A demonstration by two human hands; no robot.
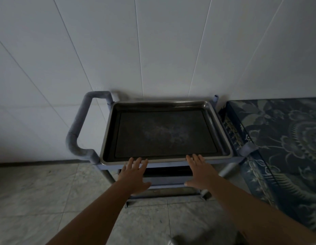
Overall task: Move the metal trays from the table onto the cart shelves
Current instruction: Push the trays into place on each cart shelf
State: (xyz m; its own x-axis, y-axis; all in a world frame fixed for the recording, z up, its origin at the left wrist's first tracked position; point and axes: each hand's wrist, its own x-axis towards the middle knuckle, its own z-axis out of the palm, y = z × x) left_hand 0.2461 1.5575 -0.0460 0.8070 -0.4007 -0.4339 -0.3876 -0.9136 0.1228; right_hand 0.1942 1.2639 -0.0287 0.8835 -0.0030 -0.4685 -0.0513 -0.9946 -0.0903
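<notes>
A rectangular metal tray [222, 133] with a dark bottom lies flat on the top shelf of a blue-grey cart [164, 164] standing against the wall. My left hand [135, 174] is spread flat just in front of the tray's near rim, its fingertips at the rim's left part. My right hand [199, 172] is spread the same way at the rim's right part, fingertips touching or almost touching the edge. Neither hand holds anything. The cart's lower shelves [167, 181] show only partly beneath my hands.
The cart's padded handle [77, 128] loops out on the left. A table under a blue flower-patterned cloth [284, 138] stands close on the right, touching the cart's corner. White wall panels rise behind. Pale floor tiles [38, 191] lie to the left and in front.
</notes>
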